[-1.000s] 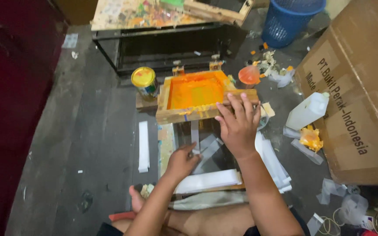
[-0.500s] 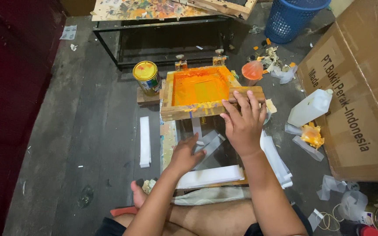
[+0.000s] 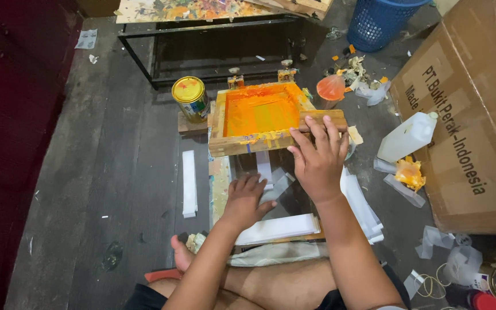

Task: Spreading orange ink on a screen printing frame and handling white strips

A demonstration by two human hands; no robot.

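Observation:
A wooden screen-printing frame (image 3: 225,117) with orange ink on its mesh is tilted up on hinges at its far end. My right hand (image 3: 318,158) grips the frame's near right corner and a wooden squeegee (image 3: 333,119) resting there. My left hand (image 3: 244,198) lies flat, fingers spread, on a clear plastic sheet (image 3: 279,185) on the board under the frame. A stack of white strips (image 3: 279,227) lies just in front of my left hand.
A yellow-lidded paint can (image 3: 190,97) stands left of the frame. A white jug (image 3: 407,136) and a large cardboard box (image 3: 472,109) are at the right, a blue basket (image 3: 381,23) at the back. White strips (image 3: 189,182) and scraps litter the dark wooden floor.
The frame's near edge has stayed lifted under my right hand. My left hand has slid forward onto the clear sheet under the frame.

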